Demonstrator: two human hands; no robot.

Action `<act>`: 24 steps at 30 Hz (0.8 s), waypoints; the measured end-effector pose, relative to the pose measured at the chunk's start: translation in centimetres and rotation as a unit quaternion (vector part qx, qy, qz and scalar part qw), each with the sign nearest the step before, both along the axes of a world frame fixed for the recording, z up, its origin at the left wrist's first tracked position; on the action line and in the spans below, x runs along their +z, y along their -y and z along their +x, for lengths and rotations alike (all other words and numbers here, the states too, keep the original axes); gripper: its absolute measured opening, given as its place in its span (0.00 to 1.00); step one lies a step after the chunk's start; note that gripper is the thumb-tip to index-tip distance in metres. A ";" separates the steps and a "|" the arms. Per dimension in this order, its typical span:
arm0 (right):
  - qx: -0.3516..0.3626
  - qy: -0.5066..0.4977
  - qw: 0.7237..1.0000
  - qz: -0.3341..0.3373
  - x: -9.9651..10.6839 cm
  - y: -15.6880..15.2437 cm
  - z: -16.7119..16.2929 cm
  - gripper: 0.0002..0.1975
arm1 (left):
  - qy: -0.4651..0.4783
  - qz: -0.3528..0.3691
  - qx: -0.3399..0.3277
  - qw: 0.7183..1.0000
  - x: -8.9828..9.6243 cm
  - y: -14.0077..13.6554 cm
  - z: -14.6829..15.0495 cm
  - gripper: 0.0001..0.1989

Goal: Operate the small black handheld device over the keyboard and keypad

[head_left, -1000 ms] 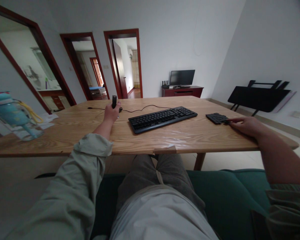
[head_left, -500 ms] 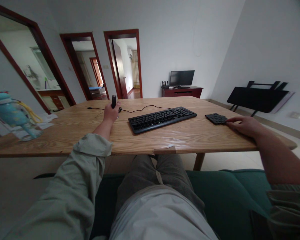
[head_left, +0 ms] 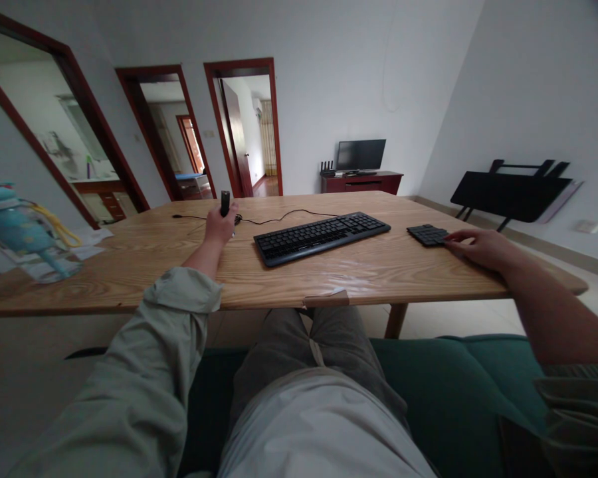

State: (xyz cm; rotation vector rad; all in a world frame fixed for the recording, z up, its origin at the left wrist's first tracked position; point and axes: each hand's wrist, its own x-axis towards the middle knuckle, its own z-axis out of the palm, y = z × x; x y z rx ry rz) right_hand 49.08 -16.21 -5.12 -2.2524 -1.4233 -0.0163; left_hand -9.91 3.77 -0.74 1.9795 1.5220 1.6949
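My left hand (head_left: 220, 224) is closed around a tool with a black handle (head_left: 224, 203), held upright over the table left of the keyboard. The tool's lower end is mostly hidden by the hand, so its kind is unclear. A black computer keyboard (head_left: 321, 237) lies slightly angled on the wood, its cable running off behind to the left. To its right, loose black keycaps (head_left: 426, 234) sit packed together in a flat group. At that group's right edge my right hand (head_left: 473, 247) rests low, thumb and fingers pinched on a keycap that the fingertips partly cover.
The wooden table (head_left: 259, 289) has brown tape (head_left: 326, 299) on its front edge. A blue water bottle (head_left: 22, 226) with a yellow strap stands at the far left by some papers (head_left: 97, 239). The keyboard's cable (head_left: 289, 214) trails behind my left hand.
The view has shifted slightly. Both hands stay almost where they were, the left still around the black-handled tool, the right still at the edge of the keycaps.
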 end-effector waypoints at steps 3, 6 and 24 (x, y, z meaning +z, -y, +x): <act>0.007 0.013 1.000 0.006 -0.4 0.0 0.7 0.12 | -0.007 0.005 0.000 1.000 0.1 0.1 0.0 0.20; 0.004 0.047 0.999 0.006 -0.6 -0.2 0.7 0.13 | -0.007 0.005 0.004 1.000 0.1 0.2 0.1 0.21; 0.029 -0.042 0.999 -0.012 2.5 -16.8 -14.9 0.33 | 0.079 -0.068 -0.091 0.990 -1.3 -1.1 4.0 0.24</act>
